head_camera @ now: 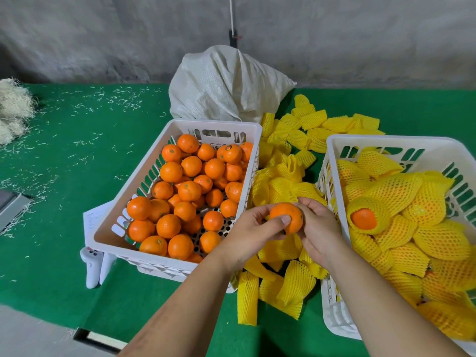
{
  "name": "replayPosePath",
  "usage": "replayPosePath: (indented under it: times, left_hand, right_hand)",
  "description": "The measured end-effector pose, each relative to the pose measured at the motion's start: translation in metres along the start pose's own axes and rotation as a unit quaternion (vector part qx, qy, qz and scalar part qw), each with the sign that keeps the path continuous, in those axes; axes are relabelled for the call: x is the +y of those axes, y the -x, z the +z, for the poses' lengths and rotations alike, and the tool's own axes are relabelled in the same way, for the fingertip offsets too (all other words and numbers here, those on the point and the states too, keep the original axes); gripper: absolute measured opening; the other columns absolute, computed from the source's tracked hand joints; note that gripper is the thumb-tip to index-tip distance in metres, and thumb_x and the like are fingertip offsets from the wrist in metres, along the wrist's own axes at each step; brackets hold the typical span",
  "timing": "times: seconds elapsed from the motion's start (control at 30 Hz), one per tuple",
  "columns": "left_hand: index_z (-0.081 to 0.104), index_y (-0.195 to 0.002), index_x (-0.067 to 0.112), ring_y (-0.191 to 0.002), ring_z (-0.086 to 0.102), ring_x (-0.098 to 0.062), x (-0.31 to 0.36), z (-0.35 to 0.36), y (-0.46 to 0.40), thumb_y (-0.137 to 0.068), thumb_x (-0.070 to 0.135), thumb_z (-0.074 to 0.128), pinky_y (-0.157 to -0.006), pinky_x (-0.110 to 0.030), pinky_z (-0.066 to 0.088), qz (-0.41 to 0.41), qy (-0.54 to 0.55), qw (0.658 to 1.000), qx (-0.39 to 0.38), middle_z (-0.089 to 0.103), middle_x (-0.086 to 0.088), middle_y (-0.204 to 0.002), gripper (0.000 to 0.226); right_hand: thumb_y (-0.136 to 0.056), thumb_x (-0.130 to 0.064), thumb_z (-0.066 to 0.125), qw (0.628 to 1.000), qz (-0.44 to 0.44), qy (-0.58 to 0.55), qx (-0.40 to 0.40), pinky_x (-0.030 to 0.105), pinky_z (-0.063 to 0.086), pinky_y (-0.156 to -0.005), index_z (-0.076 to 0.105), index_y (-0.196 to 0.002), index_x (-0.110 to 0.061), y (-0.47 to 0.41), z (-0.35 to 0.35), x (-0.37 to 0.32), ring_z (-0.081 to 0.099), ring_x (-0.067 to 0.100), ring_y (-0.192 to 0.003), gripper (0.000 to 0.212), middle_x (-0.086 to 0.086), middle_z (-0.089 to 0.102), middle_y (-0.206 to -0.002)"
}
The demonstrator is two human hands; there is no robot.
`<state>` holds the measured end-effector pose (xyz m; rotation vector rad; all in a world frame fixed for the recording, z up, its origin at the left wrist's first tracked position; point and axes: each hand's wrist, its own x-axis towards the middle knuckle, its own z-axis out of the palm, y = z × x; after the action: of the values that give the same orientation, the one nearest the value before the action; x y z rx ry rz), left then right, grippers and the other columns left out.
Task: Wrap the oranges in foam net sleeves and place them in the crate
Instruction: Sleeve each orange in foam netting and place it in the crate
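Even, soft light — edges perhaps warped.

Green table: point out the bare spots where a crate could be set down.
Bare green table left of the crate of oranges, bordered by shavings; another strip near the front edge. Crowded between that crate and the sleeved-fruit crate: foam sleeves, both hands.

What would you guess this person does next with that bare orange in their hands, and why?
Probably pick up a yellow foam sleeve from the loose pile below: the orange, gripped by the left hand with the right hand touching it, has no net yet, unlike those in the right crate.
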<state>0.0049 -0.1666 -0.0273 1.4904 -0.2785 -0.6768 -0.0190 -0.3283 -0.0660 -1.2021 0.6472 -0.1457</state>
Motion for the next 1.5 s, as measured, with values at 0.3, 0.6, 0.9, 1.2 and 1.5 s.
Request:
replayPosePath:
  times: [0.3, 0.6, 0.9, 1.2, 1.5]
  left_hand:
    - [0.040, -0.156, 0.032, -0.129, 0.061, -0.020, -0.002, -0.004, -0.003, -0.080, 0.043, 0.082, -0.107, -0.044, 0.055, 0.015, -0.006, 0.999, 0.050, 0.048, 0.005, -0.150, 0.088]
    - [0.064, -0.137, 0.024, -0.120, 0.070, -0.023, -0.007, -0.007, -0.005, -0.087, 0.038, 0.077, -0.097, -0.040, 0.060, 0.005, 0.107, 0.993, 0.057, 0.057, -0.008, -0.143, 0.053]
    - [0.047, -0.151, 0.039, -0.121, 0.068, -0.019, -0.008, -0.011, -0.002, -0.082, 0.046, 0.083, -0.097, -0.043, 0.060, 0.019, 0.033, 0.999, 0.018, 0.052, 0.007, -0.145, 0.078]
    - [0.030, -0.139, 0.027, -0.112, 0.071, -0.027, -0.015, 0.000, -0.005, -0.101, 0.042, 0.065, -0.096, -0.039, 0.060, 0.048, 0.017, 0.998, 0.040, 0.065, -0.011, -0.114, 0.054]
    - [0.038, -0.153, 0.043, -0.100, 0.076, -0.027, -0.017, -0.005, -0.004, -0.098, 0.029, 0.076, -0.084, -0.039, 0.064, 0.104, -0.015, 0.993, 0.053, 0.074, -0.006, -0.114, 0.068]
  right_hand:
    - [-0.100, -0.036, 0.057, 0.920, -0.313, 0.236, 0.003, 0.025, 0.053, -0.075, 0.064, -0.108, -0.036, 0.012, -0.002, 0.000, 0.066, 0.006, -0.094, 0.010, -0.016, 0.068, -0.097]
    - [-0.100, -0.011, 0.060, 0.883, -0.391, 0.252, 0.059, 0.014, 0.050, -0.080, 0.063, -0.120, -0.024, 0.016, -0.006, -0.004, 0.062, 0.005, -0.103, 0.024, -0.011, 0.060, -0.112]
    - [-0.104, -0.018, 0.046, 0.901, -0.365, 0.234, 0.029, 0.016, 0.040, -0.054, 0.051, -0.112, -0.031, 0.018, -0.001, -0.002, 0.054, 0.004, -0.072, 0.016, -0.017, 0.055, -0.090]
    - [-0.096, -0.014, 0.057, 0.792, -0.512, 0.333, 0.014, 0.000, 0.039, -0.085, 0.070, -0.110, -0.001, 0.031, 0.001, -0.001, 0.054, 0.000, -0.099, 0.024, 0.007, 0.066, -0.105]
    - [-0.097, -0.014, 0.058, 0.794, -0.525, 0.306, 0.027, 0.007, 0.043, -0.086, 0.070, -0.109, -0.001, 0.031, -0.001, -0.007, 0.056, 0.005, -0.100, 0.021, 0.009, 0.065, -0.105]
